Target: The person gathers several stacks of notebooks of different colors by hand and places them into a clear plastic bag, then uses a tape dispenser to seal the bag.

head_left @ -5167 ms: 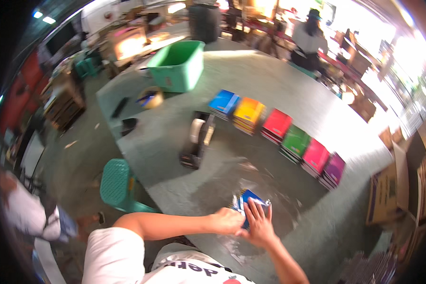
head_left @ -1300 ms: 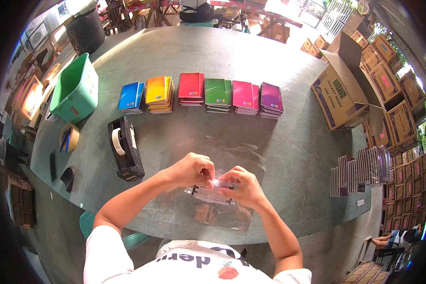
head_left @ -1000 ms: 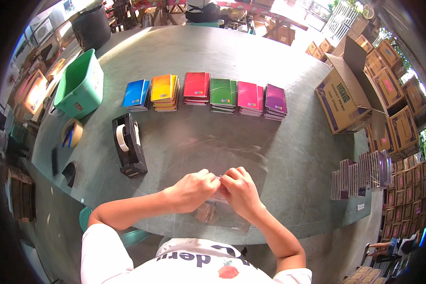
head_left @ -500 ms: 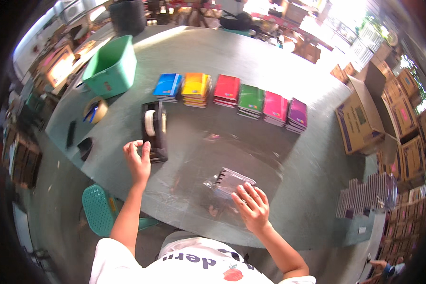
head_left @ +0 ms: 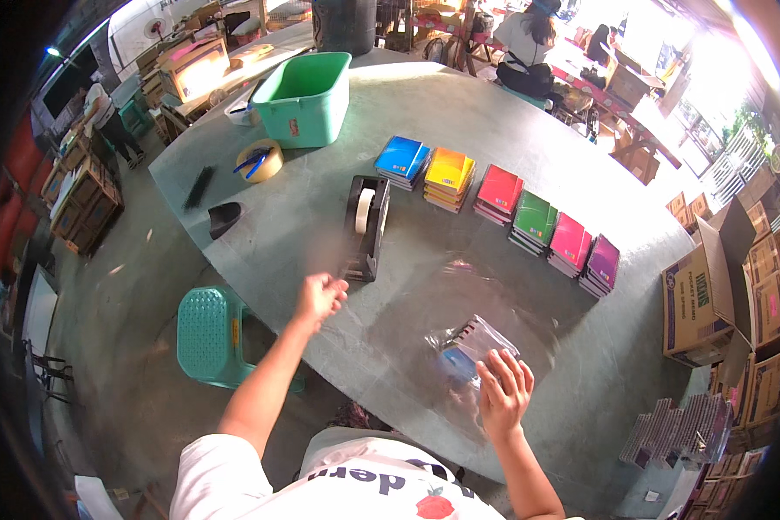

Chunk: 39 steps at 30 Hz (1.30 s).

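My left hand is just off the near end of a black tape dispenser with a pale roll in it. Its fingers are pinched together; whatever they may hold is too thin and blurred to make out. My right hand, fingers stretched out, rests at the edge of a spiral-bound notebook in clear plastic. Beyond stand short stacks of notebooks in a slanting row: blue, yellow, red, green, pink and purple.
A green bin, a tape roll with a blue-handled tool and a black brush-like strip are at the left. Rightward are an open carton and stacked notebooks. A green stool stands by the table edge.
My left hand has come off the dispenser's side, and its fingers have closed. My right hand stays by the plastic-wrapped notebook. The whole view has shifted.
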Tool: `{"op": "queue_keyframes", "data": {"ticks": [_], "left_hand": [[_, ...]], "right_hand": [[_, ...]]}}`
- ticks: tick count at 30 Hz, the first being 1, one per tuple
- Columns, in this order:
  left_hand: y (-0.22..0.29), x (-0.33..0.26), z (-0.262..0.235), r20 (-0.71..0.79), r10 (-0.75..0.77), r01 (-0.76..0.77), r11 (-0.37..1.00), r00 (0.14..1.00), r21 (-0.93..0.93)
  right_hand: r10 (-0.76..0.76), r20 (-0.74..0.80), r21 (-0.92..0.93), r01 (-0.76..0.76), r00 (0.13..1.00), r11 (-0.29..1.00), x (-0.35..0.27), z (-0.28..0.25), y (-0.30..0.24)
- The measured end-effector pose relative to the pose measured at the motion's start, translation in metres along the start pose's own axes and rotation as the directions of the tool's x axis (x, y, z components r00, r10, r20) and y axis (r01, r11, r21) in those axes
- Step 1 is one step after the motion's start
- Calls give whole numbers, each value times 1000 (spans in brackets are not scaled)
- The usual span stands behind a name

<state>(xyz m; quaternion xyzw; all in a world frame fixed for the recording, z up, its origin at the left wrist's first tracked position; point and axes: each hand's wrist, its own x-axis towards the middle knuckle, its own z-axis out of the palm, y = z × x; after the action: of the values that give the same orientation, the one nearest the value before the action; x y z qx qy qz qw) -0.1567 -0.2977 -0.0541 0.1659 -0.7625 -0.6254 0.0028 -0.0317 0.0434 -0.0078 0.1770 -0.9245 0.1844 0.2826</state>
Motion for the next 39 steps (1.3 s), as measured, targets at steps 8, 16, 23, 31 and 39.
{"op": "queue_keyframes", "data": {"ticks": [8,16,23,31,39], "left_hand": [[87,-88,71,238,-37,97,966,970,-242],[62,-141,152,339,179,-190,982,924,0],[11,-126,148,312,186,-250,951,932,182],[16,-182,164,882,-204,-69,964,425,256],[-8,-115,145,791,14,453,814,611,-364]], "right_hand": [[-10,40,50,8,999,999,0,-3,7],[-67,32,86,64,997,994,-6,-4,14],[215,19,255,-213,976,943,46,-16,7],[122,617,-7,-149,778,989,104,-4,16],[87,369,871,-377,925,316,57,-24,64]]}}
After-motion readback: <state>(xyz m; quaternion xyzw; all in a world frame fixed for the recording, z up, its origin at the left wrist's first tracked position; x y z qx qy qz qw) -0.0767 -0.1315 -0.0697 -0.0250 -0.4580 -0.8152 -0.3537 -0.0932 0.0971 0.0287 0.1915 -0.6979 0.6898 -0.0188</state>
